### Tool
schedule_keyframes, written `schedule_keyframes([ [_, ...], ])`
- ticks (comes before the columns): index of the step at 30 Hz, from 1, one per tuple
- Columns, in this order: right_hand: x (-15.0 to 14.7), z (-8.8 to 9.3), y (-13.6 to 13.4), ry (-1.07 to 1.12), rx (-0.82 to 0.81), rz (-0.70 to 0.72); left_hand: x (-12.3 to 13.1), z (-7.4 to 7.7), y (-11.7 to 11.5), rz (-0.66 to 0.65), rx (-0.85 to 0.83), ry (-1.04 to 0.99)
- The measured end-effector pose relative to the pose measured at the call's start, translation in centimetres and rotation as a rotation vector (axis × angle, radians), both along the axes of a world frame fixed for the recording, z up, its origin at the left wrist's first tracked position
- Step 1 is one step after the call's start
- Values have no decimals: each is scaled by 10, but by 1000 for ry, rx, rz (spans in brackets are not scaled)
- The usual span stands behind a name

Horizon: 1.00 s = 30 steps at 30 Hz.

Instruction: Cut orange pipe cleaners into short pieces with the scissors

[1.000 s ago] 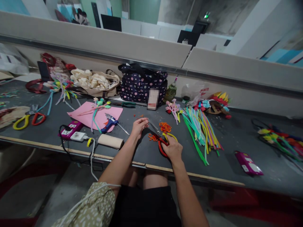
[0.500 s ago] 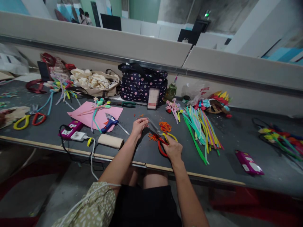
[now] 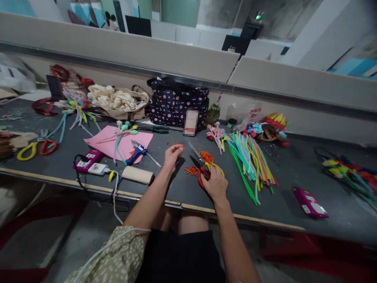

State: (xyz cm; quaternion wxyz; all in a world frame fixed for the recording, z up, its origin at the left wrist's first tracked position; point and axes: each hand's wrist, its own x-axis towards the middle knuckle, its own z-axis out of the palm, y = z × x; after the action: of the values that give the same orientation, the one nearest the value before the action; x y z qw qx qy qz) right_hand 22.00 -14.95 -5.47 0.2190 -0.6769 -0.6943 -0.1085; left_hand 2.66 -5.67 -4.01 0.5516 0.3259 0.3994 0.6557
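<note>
Hiding scissors (image 3: pixel 194 152) handles, right hand (image 3: pixel 217 184) grips while left hand (image 3: pixel 171 155) pinches orange scrap (image 3: pixel 182 147).

Small orange pipe-cleaner bit (image 3: pixel 180 147) above tabletop; red-and-yellow-handled scissors (image 3: pixel 194 152) just right.

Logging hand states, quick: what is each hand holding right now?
Left hand: closed, pinching a small orange piece.
Right hand: closed on the scissors.

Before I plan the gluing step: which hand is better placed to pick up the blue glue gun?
Left. The left hand is nearer the glue gun, pinching only an orange scrap; the right hand holds scissors.
</note>
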Motion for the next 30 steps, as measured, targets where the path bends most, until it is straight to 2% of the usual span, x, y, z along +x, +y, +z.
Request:
schedule_keyframes([
  [3,0,0,0,-15,-9,9,1,2,-3,-11,44,59],
  [7,-3,0,-1,-22,-10,24,4,5,-8,-91,114,195],
  [11,-3,1,-1,-14,4,37,7,2,-8,-110,133,273],
  [15,-2,-1,-1,16,28,34,5,-4,-3,-10,93,183],
  [22,1,-6,2,150,96,71,-4,-15,9,271,-54,103],
  [30,4,1,0,466,-23,-37,-8,-17,12,347,-64,94],
])
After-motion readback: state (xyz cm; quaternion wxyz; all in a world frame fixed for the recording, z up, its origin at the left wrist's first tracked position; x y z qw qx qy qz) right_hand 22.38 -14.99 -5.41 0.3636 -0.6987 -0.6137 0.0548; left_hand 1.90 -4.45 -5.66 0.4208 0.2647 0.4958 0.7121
